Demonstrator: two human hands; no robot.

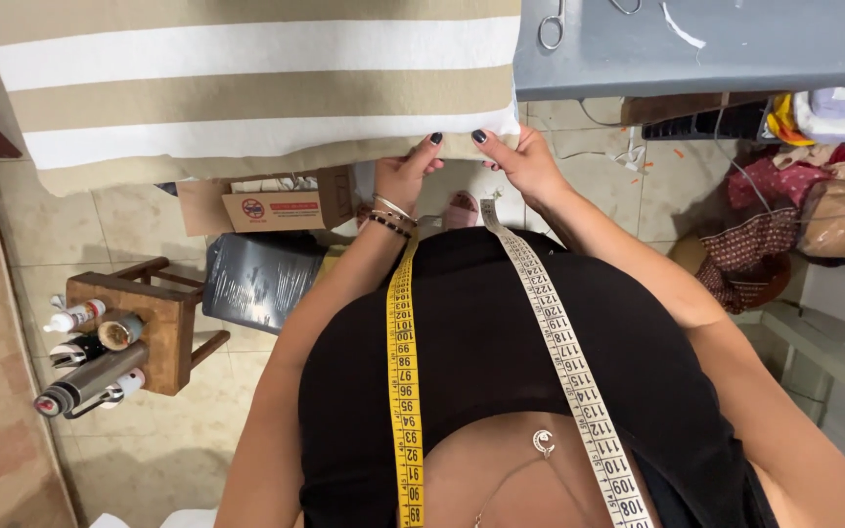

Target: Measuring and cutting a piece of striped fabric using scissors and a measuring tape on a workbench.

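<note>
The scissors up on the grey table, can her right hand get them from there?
Probably yes: the right hand pinches the striped fabric edge just below the scissors, with nothing between, though it must let go.

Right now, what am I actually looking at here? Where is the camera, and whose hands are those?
There is one picture, from a camera worn on a person's head, looking straight down their body. No machine is involved. The left hand and right hand both pinch the near edge of a beige and white striped fabric that hangs off a grey table. Scissors lie on that table. A measuring tape, yellow on one side and white on the other, hangs round the person's neck. Down on the tiled floor stand a small wooden stool holding bottles and a cardboard box.
</note>
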